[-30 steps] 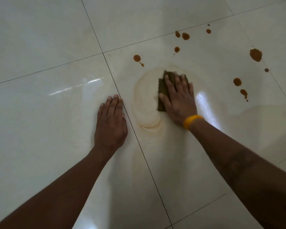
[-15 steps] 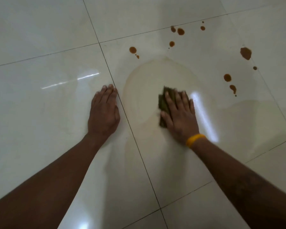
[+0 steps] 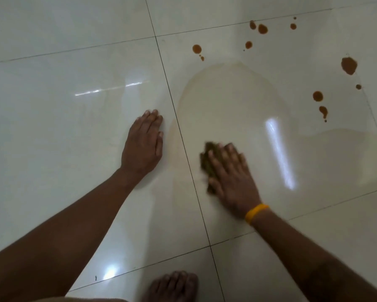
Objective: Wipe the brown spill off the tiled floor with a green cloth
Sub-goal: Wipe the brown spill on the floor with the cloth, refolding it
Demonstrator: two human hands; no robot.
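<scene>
My right hand (image 3: 231,177), with a yellow band at the wrist, presses flat on a dark green cloth (image 3: 206,160) on the pale tiled floor (image 3: 74,138); the hand is blurred with motion and covers most of the cloth. My left hand (image 3: 143,147) lies flat on the tile to the left, fingers together, holding nothing. A faint smeared wet patch (image 3: 226,101) spreads beyond the cloth. Several brown spill drops remain farther off: one (image 3: 196,49) at the top middle, a large one (image 3: 348,65) at the right, others (image 3: 318,96) below it.
Dark grout lines cross the floor, one (image 3: 183,144) running between my two hands. A bare foot (image 3: 174,284) shows at the bottom edge. Bright light reflections (image 3: 280,153) gleam on the wet tile.
My right hand has dragged the cloth towards me and slightly left, leaving a wider pale smear behind. The left hand has stayed planted on the tile. A foot has come into view.
</scene>
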